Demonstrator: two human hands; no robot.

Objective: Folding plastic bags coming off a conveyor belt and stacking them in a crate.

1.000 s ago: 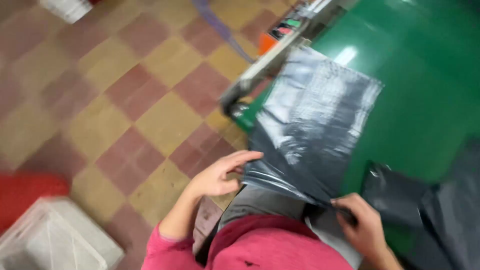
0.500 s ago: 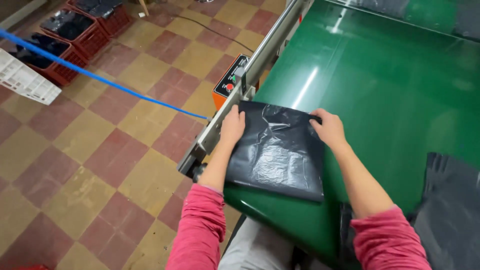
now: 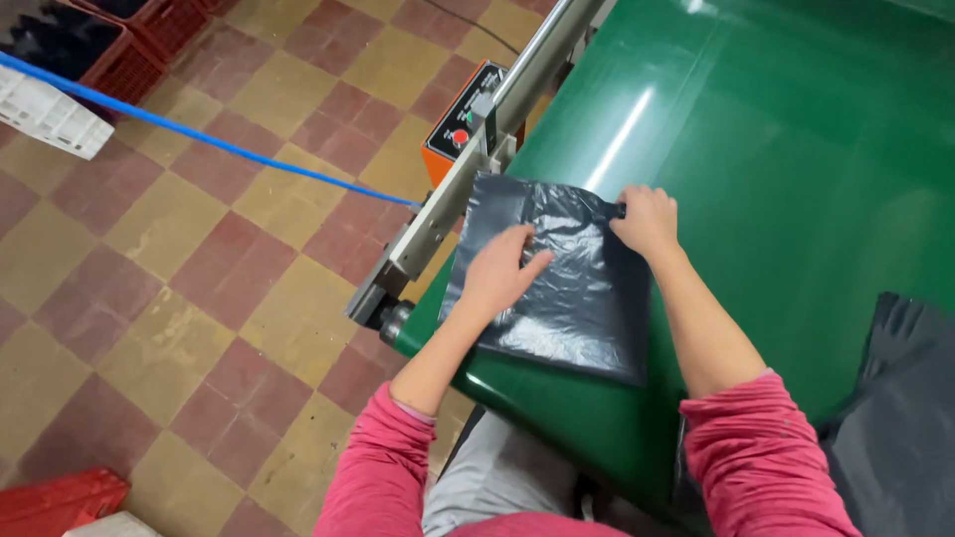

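Black plastic bag (image 3: 557, 273), thin, glossy, creased, roughly square, lies flat on the green belt (image 3: 786, 149) at its near-left corner, beside the metal side rail (image 3: 468, 179). Left hand (image 3: 497, 273) rests palm-down on the film, fingers spread, gripping nothing. Right hand (image 3: 647, 221) pinches the bag's far edge at 1 o'clock. Step looks like smoothing and squaring the bag; the next move likely calls for light, even pressure, since the film wrinkles easily. More black plastic (image 3: 900, 418) sits at 4 o'clock; an orange control box (image 3: 460, 124) at 11.

left hand (image 3: 500, 270): flat on black plastic bag (image 3: 567, 298)
right hand (image 3: 647, 221): pinching bag's far corner
bag: lying on green conveyor belt (image 3: 776, 169)
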